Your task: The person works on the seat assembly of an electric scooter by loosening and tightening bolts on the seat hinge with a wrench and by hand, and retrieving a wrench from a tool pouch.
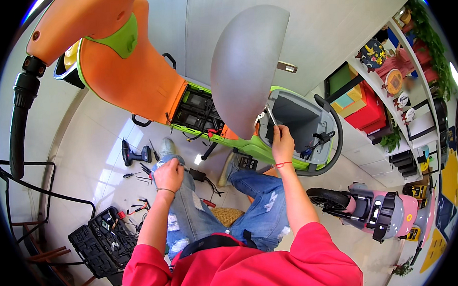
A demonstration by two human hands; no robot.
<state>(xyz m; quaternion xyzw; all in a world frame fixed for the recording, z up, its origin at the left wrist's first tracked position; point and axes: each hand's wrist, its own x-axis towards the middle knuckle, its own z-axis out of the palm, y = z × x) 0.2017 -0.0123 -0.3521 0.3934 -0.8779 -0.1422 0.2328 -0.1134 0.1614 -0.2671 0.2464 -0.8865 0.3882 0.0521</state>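
My right hand [283, 142] grips a silver wrench [272, 116], its upper end near the metal hinge under the raised grey seat [249, 66] of an orange and green electric scooter [136, 85]. Beside that hand lies the scooter's grey storage bin [293, 118], with dark cables at its near right rim. My left hand [169, 174] rests closed on my left knee, and nothing shows in it. Left of the seat, an uncovered bay [195, 111] in the footboard shows black parts and wiring, with red-tipped leads at its edge.
On the floor at left lie a cordless drill [134, 154], screwdrivers, hex keys and an opened black tool case [106, 240]. A pink and grey scooter [377, 211] stands at right, below white shelves [388, 82] with boxes and ornaments. A black-gripped handlebar [23, 110] juts in at upper left.
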